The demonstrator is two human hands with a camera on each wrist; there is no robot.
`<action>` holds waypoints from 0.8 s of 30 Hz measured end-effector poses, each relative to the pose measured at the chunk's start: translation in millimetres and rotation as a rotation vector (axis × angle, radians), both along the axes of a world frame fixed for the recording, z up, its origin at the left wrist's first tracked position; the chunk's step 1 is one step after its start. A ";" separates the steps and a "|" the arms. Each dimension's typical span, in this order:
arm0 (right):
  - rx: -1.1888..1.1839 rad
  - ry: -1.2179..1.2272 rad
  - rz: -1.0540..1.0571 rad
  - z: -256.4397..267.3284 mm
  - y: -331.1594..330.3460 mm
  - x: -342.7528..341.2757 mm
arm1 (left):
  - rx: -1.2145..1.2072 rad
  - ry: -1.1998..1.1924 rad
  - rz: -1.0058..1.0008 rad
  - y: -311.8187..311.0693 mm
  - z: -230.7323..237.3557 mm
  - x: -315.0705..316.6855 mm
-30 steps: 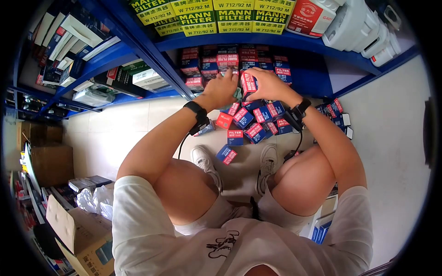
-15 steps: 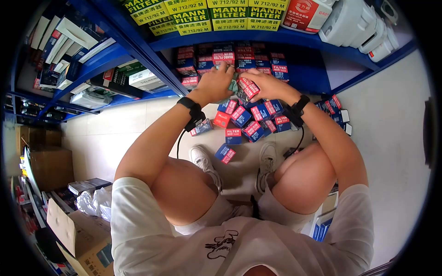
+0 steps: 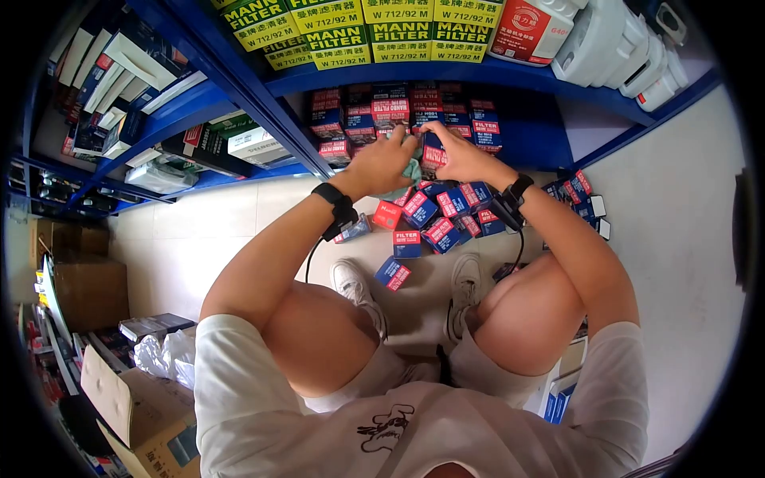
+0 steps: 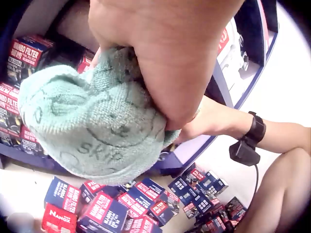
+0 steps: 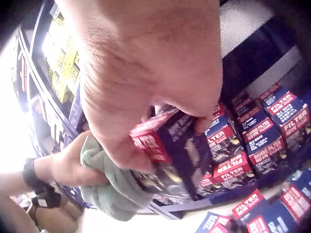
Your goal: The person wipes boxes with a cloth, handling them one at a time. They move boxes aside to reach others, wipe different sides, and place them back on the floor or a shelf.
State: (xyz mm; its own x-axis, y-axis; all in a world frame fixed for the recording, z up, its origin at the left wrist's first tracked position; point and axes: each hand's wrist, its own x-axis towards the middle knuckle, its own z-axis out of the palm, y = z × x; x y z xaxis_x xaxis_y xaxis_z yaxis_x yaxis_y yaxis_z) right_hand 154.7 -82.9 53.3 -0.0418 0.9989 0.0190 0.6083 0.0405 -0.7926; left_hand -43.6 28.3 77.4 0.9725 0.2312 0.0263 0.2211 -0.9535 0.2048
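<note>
The right hand (image 3: 472, 158) grips a red and dark blue filter box (image 3: 433, 153) at the front of the low shelf; in the right wrist view its thumb and fingers hold opposite sides of the box (image 5: 177, 145). Close on its left, the left hand (image 3: 384, 164) holds a bunched pale green cloth (image 4: 97, 121) with printed letters. In the right wrist view the cloth (image 5: 109, 182) lies against the box's side. Behind both hands stand stacked filter boxes (image 3: 390, 107) of the same colours.
Loose filter boxes (image 3: 441, 233) lie heaped on the floor between the shelf and the shoes, with more at the right (image 3: 575, 188). Above are yellow-green boxes (image 3: 402, 36) and white jugs (image 3: 606, 48). An upright blue post (image 3: 279, 115) stands left of the hands.
The box in the right hand was tilted half a second ago and now stands more upright, nearer the stacks. The left hand with the cloth stays beside it.
</note>
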 end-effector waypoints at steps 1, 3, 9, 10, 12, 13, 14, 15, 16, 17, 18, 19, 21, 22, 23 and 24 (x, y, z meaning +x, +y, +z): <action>0.036 -0.164 0.005 -1.6 0.3 -0.7 | -0.006 0.008 -0.014 -5.1 2.2 1.7; 0.040 -0.199 -0.006 -1.6 -1.6 -3.5 | -0.012 -0.018 -0.033 -7.6 3.7 4.2; 0.068 -0.281 0.035 12.1 0.3 -3.3 | -0.028 -0.016 0.044 -3.8 4.6 5.5; 0.097 -0.293 0.067 16.4 -0.4 -4.3 | -0.024 -0.019 0.045 -1.9 4.4 4.5; 0.112 -0.290 0.106 18.5 -0.8 -7.0 | -0.035 -0.042 0.109 1.6 3.7 1.2; 0.136 -0.309 0.104 16.4 0.0 -9.8 | -0.034 -0.042 0.111 2.8 3.1 0.4; 0.160 -0.327 0.102 14.5 0.5 -12.2 | -0.026 -0.039 0.103 4.2 2.6 0.2; 0.136 -0.303 0.083 17.5 0.3 -15.1 | -0.017 -0.034 0.093 4.0 4.2 0.2; 0.137 -0.302 0.081 16.7 0.8 -13.8 | -0.016 -0.033 0.092 1.8 5.2 1.1; 0.131 -0.312 0.073 15.4 2.3 -11.2 | -0.013 -0.031 0.056 -1.8 5.6 2.8; 0.125 -0.322 0.065 14.2 3.1 -9.3 | -0.011 -0.029 0.021 -5.4 7.2 4.2; 0.122 -0.319 0.065 12.2 3.0 -7.7 | -0.014 -0.026 0.020 -8.3 8.8 5.3; 0.158 -0.352 0.035 12.4 2.8 -7.1 | 0.026 -0.066 -0.006 -11.2 10.9 7.1; 0.156 -0.351 0.035 14.4 2.6 -8.7 | 0.024 -0.065 -0.006 -11.0 12.0 7.4; 0.139 -0.371 0.034 16.6 3.3 -10.5 | 0.004 -0.028 0.032 -10.3 13.4 7.6; 0.124 -0.391 0.032 21.0 4.2 -12.8 | -0.014 0.007 0.069 -8.2 13.5 8.1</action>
State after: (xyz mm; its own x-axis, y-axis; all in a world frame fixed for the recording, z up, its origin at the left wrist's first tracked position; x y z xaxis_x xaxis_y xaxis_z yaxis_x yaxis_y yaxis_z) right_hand 141.9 -78.7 74.3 -0.1007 0.9882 0.1155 0.8597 0.1448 -0.4898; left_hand -35.5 20.1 90.9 0.9545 0.2979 0.0158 0.2877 -0.9330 0.2161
